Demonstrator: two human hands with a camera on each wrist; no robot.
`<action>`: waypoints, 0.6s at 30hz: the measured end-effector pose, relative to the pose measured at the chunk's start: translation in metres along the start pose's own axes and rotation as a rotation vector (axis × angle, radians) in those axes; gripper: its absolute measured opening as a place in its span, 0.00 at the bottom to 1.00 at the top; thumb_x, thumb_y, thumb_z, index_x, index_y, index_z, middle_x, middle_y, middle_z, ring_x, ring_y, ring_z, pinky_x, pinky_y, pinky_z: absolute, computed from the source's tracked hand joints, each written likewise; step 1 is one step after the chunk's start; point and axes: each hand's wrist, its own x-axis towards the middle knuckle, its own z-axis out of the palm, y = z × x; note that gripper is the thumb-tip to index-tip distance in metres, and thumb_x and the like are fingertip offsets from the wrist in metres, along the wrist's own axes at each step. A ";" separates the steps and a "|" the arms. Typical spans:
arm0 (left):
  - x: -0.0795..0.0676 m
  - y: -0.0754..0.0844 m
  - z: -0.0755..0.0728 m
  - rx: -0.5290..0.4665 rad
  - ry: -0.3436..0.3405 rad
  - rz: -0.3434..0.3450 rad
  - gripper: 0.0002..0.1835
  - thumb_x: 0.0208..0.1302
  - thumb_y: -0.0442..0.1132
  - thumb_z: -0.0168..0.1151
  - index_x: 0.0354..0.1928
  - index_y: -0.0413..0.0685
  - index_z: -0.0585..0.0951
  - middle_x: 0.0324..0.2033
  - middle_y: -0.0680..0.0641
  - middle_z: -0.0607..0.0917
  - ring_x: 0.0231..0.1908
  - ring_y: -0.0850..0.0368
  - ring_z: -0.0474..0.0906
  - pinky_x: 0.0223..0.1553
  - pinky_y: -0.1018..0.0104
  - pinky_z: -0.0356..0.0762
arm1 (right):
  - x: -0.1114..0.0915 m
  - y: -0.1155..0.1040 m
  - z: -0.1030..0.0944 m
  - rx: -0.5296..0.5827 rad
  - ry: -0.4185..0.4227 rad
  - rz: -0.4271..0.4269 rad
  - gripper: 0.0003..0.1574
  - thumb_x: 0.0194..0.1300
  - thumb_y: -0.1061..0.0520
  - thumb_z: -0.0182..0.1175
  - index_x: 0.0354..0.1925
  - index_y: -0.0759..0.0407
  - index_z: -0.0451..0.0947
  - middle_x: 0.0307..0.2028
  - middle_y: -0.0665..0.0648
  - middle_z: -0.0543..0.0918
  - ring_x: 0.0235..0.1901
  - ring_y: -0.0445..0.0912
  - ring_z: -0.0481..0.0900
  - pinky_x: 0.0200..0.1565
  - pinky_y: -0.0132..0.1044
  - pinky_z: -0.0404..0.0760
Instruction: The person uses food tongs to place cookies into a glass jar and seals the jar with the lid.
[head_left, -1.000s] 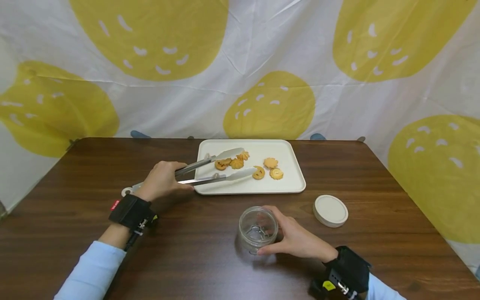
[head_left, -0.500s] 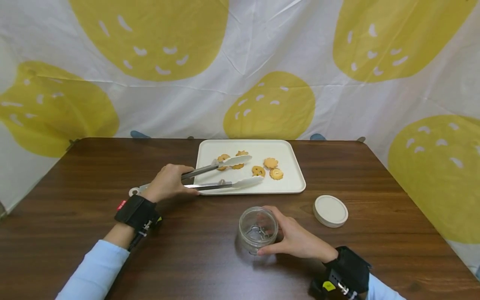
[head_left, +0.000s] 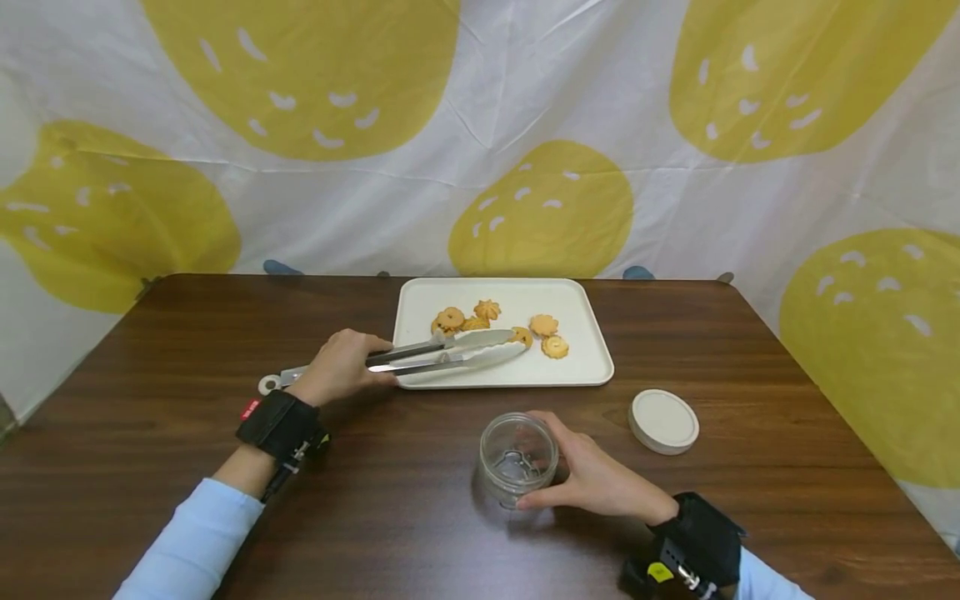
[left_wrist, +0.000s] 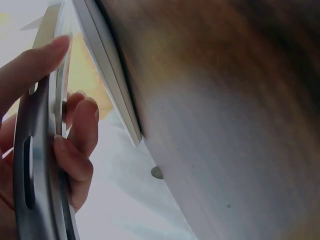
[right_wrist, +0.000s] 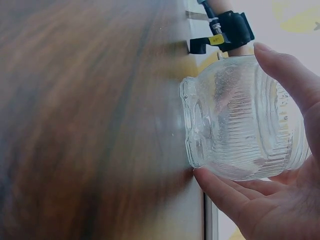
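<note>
A brown table (head_left: pixel 187 350) stands before a white cloth with yellow blobs; a white tray (head_left: pixel 592 367) sits at its far side and a lid (head_left: pixel 663 421) to the right. The left hand (head_left: pixel 341 367) squeezes tongs (head_left: pixel 450 352) nearly shut, their long axis running right across the tray to a cookie (head_left: pixel 521 336) at the tips. Nearer the person, the right hand (head_left: pixel 596 479) curls round an empty jar (head_left: pixel 517 454).

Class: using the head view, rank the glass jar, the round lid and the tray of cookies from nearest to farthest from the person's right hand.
1. Glass jar: held by the right hand, at its left.
2. Round lid: on the table, up and to the hand's right.
3. Tray: farther back, past the jar.
</note>
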 end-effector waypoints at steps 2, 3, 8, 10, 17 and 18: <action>0.000 -0.001 0.000 0.009 0.010 0.010 0.22 0.40 0.44 0.72 0.38 0.37 0.82 0.30 0.44 0.84 0.30 0.50 0.78 0.33 0.55 0.73 | 0.000 0.000 0.000 -0.001 0.001 -0.004 0.49 0.43 0.43 0.69 0.60 0.50 0.55 0.52 0.53 0.74 0.51 0.47 0.71 0.48 0.42 0.71; 0.000 -0.001 0.000 0.011 0.015 0.012 0.22 0.40 0.43 0.72 0.38 0.37 0.82 0.29 0.44 0.84 0.29 0.50 0.78 0.33 0.55 0.73 | 0.000 0.001 0.000 -0.006 0.003 -0.005 0.49 0.43 0.43 0.69 0.60 0.50 0.55 0.52 0.53 0.74 0.51 0.47 0.71 0.48 0.42 0.70; -0.001 -0.001 -0.001 0.014 0.022 0.004 0.21 0.41 0.42 0.72 0.38 0.37 0.82 0.29 0.44 0.84 0.29 0.51 0.78 0.32 0.55 0.73 | 0.000 -0.006 0.000 -0.004 0.004 -0.001 0.49 0.44 0.49 0.70 0.60 0.53 0.55 0.52 0.55 0.73 0.51 0.49 0.71 0.49 0.44 0.70; -0.002 -0.002 -0.002 0.016 0.027 0.001 0.21 0.42 0.42 0.72 0.38 0.36 0.82 0.30 0.43 0.84 0.29 0.51 0.78 0.32 0.55 0.73 | -0.001 -0.014 -0.001 0.005 0.001 -0.001 0.49 0.44 0.53 0.71 0.60 0.56 0.55 0.52 0.58 0.73 0.51 0.51 0.71 0.49 0.46 0.69; -0.004 0.000 -0.007 -0.041 0.069 -0.009 0.16 0.45 0.38 0.70 0.37 0.36 0.82 0.29 0.43 0.84 0.27 0.53 0.77 0.30 0.57 0.72 | -0.001 -0.018 -0.002 0.016 0.001 -0.003 0.48 0.44 0.56 0.71 0.59 0.57 0.56 0.52 0.60 0.73 0.51 0.53 0.71 0.49 0.47 0.69; -0.003 0.000 -0.008 -0.048 0.076 -0.013 0.16 0.45 0.38 0.70 0.37 0.36 0.82 0.28 0.43 0.84 0.26 0.53 0.76 0.30 0.58 0.72 | -0.001 -0.015 -0.002 0.012 0.002 -0.003 0.49 0.44 0.54 0.71 0.59 0.56 0.55 0.52 0.59 0.73 0.51 0.52 0.71 0.49 0.47 0.69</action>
